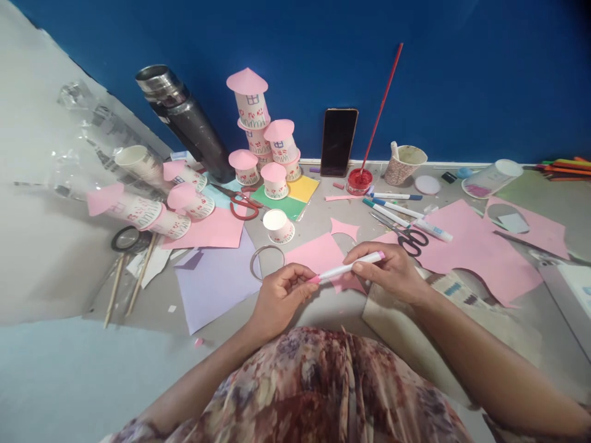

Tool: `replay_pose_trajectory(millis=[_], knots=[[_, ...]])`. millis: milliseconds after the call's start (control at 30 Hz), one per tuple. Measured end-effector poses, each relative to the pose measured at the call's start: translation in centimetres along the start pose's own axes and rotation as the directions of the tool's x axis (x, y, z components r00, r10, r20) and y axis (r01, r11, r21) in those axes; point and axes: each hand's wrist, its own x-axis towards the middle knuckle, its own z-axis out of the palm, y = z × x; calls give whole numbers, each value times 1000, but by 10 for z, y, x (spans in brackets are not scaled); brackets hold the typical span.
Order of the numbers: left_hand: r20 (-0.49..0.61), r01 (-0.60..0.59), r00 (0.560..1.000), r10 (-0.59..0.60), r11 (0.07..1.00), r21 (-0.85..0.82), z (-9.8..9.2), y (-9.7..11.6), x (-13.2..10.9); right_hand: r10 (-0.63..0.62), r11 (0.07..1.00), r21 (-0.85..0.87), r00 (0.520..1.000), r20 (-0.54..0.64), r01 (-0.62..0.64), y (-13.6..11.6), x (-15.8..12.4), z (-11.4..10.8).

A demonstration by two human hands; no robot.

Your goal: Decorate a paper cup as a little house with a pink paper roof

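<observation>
The left hand and right hand grip a marker (pink-ended) spanning between them.

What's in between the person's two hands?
In the head view, a white pen with pink ends: the left hand pinches one end, the right hand holds it nearer the other.

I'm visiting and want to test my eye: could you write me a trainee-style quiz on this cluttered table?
1. True or false: the phone lies flat on the table.
2. What stands in the small red pot? A) scissors; B) thin red stick; C) flask.
3. Fill in: the left grip and right grip both hold a white ____ with pink ends.

Key: 1. False; the phone stands upright. 2. B. 3. Marker pen.
</observation>
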Motion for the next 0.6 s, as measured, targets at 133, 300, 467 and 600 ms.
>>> replay_pose_trajectory(millis=[133,300,467,600], knots=[[-23,-1,1000,1,1000,-1,4,-5,4,82,989,120,996,19,-84,13,1,10],[-54,-11,998,13,1000,26,8,-10,10,129,978,168,992,-9,-126,23,8,14],[40,-75,997,70,984,162,9,-1,26,57,994,100,996,-68,-50,22,17,6],[130,-238,971,199,848,474,8,5,43,46,996,92,961,-274,-21,20,26,-8]])
